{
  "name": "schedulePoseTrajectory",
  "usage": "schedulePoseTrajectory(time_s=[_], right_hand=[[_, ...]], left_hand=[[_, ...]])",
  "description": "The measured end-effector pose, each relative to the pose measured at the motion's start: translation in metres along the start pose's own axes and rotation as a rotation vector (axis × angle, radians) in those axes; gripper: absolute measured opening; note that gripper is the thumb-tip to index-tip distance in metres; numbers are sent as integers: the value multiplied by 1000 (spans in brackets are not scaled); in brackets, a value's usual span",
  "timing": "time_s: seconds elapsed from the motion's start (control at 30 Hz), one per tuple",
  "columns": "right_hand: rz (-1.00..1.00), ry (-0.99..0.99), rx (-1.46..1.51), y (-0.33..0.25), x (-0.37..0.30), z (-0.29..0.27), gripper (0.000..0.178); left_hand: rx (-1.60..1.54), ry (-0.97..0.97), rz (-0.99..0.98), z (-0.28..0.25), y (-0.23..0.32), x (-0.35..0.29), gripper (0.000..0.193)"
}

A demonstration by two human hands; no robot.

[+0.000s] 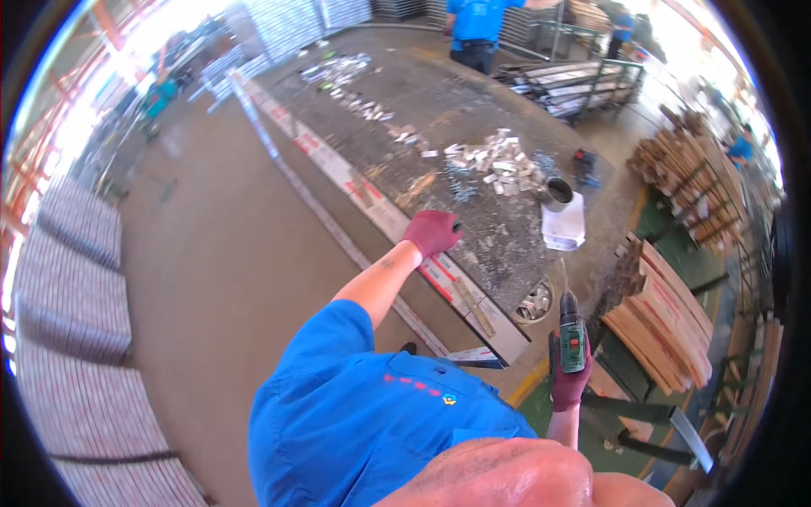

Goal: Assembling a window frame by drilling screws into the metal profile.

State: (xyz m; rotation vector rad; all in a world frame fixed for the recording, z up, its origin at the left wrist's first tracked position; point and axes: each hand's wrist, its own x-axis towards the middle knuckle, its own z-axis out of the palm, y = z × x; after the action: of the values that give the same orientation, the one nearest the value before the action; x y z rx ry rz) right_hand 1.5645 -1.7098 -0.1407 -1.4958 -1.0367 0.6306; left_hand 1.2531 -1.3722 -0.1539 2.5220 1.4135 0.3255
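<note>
Gripping green-and-black, pistol-shaped drill (573, 342) in maroon-gloved right hand (568, 387); impossible to judge grip of maroon-gloved left hand (432, 233).

Landmark: the drill (572, 334). My right hand (572, 387), maroon-gloved, is wrapped around its grip from the rear; most of the fingers are hidden beneath it. My right wrist (564, 420) is bare, directly behind the drill. My left hand (432, 234), gloved to match, is well apart from the drill, to its left and farther forward, fingers curled; cannot tell whether they grip anything. My left forearm (378, 279), bare below the short blue sleeve (325, 334), reaches forward and rightward, left of the drill.
</note>
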Motion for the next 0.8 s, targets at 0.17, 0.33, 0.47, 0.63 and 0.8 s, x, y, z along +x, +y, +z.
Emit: schedulePoseTrajectory(time_s=[0.17,0.33,0.47,0.63,0.8], right_hand=[[-105,-87,10,24,11,28,60],[-80,-95,-77,23,11,49,54],[-172,-46,-325,23,-2,54,55],[-327,29,-307,18,19,67,47],[-218,-42,-338,-8,19,72,42]], left_hand=[[6,54,13,7,6,-2,53],[-49,32,14,10,9,7,44],[-201,-173,-207,-32,28,6,43],[67,143,50,36,-9,14,38],[10,196,70,30,-4,2,36]])
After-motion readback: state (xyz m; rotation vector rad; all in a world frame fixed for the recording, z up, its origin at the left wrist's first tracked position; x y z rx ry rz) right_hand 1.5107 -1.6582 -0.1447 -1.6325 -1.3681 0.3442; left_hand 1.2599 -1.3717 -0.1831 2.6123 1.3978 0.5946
